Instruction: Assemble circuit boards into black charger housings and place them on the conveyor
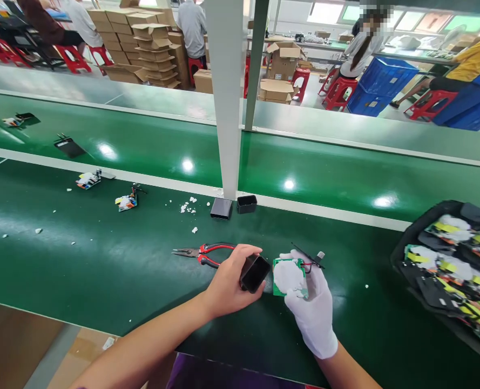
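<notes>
My bare left hand [227,283] grips a small black plastic casing [255,273], its open end facing right. My right hand [310,302], in a white glove, holds a green circuit board [288,278] coated with white paste, with thin red and black wires [310,259] trailing off its top. Casing and board sit close together, a small gap between them, just above the green table. Red-handled pliers [201,252] lie just left of my left hand.
A grey casing [221,208] and a black casing [247,203] stand by the white post [225,97]. A black tray [450,265] of several boards sits at right. Loose boards [126,202] and white crumbs lie at left. Green conveyor belt [324,167] beyond; people sit on red stools.
</notes>
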Available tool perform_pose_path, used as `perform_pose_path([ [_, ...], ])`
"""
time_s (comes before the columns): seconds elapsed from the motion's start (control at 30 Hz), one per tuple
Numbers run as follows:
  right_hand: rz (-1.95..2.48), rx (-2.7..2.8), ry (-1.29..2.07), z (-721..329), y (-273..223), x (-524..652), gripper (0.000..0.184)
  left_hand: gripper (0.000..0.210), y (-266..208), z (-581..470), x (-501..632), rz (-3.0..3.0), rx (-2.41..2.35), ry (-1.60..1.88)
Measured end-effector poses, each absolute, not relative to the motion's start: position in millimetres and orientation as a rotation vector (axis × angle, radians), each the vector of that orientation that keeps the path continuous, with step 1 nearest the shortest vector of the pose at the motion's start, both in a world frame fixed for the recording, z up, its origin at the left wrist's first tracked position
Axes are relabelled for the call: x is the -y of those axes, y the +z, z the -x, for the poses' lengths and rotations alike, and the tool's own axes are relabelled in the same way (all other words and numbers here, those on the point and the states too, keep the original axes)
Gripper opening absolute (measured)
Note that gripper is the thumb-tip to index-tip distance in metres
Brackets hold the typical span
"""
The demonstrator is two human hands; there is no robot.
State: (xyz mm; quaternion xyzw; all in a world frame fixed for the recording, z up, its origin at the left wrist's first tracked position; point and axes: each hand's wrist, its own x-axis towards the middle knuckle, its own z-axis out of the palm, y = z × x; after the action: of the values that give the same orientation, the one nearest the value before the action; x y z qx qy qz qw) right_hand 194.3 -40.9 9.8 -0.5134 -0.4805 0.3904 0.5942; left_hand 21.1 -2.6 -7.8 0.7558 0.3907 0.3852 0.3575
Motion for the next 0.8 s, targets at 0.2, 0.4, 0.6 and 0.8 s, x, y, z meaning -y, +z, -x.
perform_pose_path([
  [0.2,1.159,1.196,0.893,-189,5,44,0.053,0.058,-9,-22,3,-1.903,-0.958,0.939],
  [0.4,1.165,1.308,0.759,-179,-4,40,0.043,0.065,-17,-18,7,-1.959,-0.930,0.907],
  [0.6,1.230,1.449,0.589,-173,-6,31,0.038,0.057,-30,-10,5,-2.048,-0.973,0.859],
  [0.8,1.297,1.563,0.525,-172,13,30,0.040,0.058,-38,-6,2,-1.985,-0.995,0.840],
])
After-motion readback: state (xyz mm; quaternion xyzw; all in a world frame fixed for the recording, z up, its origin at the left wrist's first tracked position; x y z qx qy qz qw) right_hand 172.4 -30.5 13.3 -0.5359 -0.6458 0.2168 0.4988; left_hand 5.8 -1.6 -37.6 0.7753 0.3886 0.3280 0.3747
